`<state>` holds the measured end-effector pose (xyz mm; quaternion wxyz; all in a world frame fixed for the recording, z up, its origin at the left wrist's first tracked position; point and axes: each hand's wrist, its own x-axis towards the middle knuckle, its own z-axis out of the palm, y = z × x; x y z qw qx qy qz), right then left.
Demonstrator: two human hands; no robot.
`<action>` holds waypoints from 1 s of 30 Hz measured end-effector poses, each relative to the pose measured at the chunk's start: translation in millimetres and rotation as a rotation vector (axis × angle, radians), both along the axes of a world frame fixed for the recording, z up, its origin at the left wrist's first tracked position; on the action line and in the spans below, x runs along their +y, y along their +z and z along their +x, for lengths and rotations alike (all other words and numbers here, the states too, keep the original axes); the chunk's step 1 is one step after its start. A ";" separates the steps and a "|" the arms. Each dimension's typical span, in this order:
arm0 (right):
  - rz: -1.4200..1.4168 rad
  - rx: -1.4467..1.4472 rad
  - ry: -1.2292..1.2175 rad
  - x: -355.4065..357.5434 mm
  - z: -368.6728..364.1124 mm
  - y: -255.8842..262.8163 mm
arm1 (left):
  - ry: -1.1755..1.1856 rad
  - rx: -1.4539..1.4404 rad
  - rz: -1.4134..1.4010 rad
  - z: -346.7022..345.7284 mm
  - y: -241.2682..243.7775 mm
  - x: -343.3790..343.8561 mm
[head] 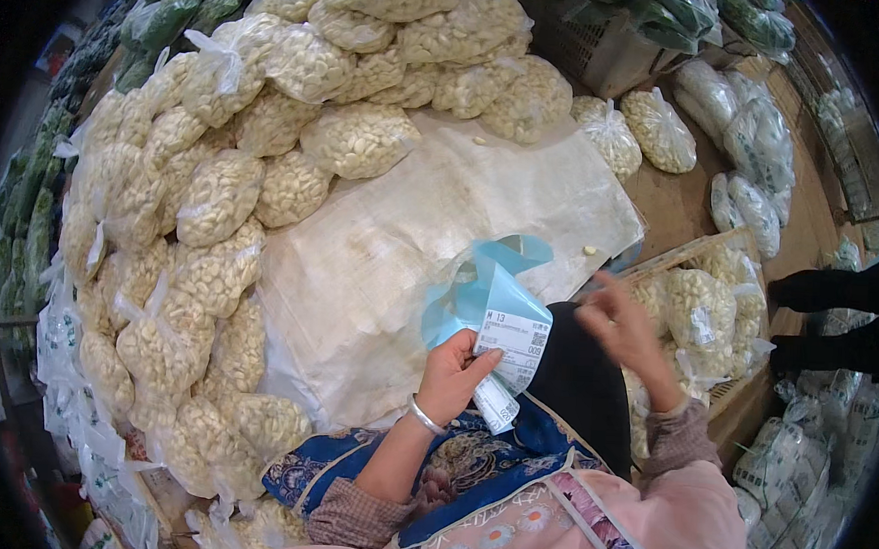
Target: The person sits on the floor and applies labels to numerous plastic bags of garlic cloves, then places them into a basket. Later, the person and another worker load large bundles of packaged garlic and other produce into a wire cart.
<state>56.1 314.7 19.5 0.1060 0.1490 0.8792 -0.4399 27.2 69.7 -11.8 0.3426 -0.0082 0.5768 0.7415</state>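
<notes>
My left hand (455, 376), with a silver bangle at its wrist, grips a curling strip of printed labels (514, 345) on pale blue backing paper (490, 270). The strip hangs over my lap, and its far end loops above a whitish sheet (381, 256). To the right, my right hand (620, 321) hovers apart from the strip, blurred, with fingers bent; whether anything small is between them cannot be made out. Beside it stands a crate (740, 365) holding clear plastic bags of peeled garlic cloves (699, 299). One bag there carries a white label (702, 325).
Tied garlic bags (220, 196) are heaped around the sheet's left and far sides. Loose cloves (588, 250) lie on it. Bagged green vegetables (662, 18) top a plastic crate (607, 56) at the back. Another person's dark-clad legs (829, 317) stand at right.
</notes>
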 end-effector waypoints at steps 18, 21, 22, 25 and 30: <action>0.025 0.434 0.453 -65.7 -35.2 -0.6 | 0.042 -0.034 0.123 -7.2 7.1 -4.5; -0.191 0.439 0.054 -59.3 -40.1 12.5 | 0.030 -0.070 0.171 -7.4 12.3 1.1; -0.146 0.465 0.029 -57.0 -41.8 13.9 | 0.043 -0.096 0.176 -7.5 11.2 -3.0; -0.087 0.466 0.054 -57.9 -40.8 17.3 | 0.062 -0.099 0.195 -7.3 7.1 -9.9; -0.034 0.510 0.097 -65.8 -34.9 18.3 | 0.071 -0.103 0.194 -6.4 8.3 -8.3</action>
